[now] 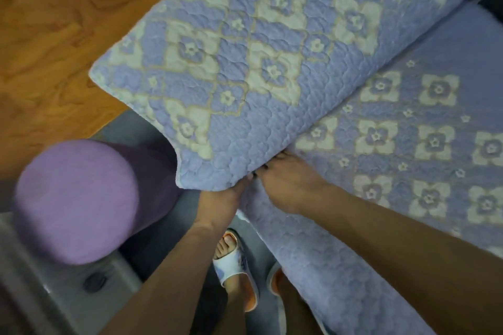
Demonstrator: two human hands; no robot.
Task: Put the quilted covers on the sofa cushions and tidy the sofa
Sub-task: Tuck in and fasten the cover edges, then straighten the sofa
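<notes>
A cushion in a lilac quilted cover (245, 57) with cream flower panels stands tilted on its long edge, filling the upper middle of the view. Its lower corner meets a second quilted cover (408, 144) that lies spread over the sofa seat at the right and hangs down the front. My left hand (220, 204) reaches under that lower corner, its fingertips hidden beneath the fabric. My right hand (285, 182) lies palm down at the seam between the two covers, fingers tucked under the cushion's edge.
A purple cylindrical bolster (79, 198) lies at the left on a grey surface (32, 294). Wooden floor (54, 22) fills the upper left. My feet in white slippers (236, 269) stand between the bolster and the sofa front.
</notes>
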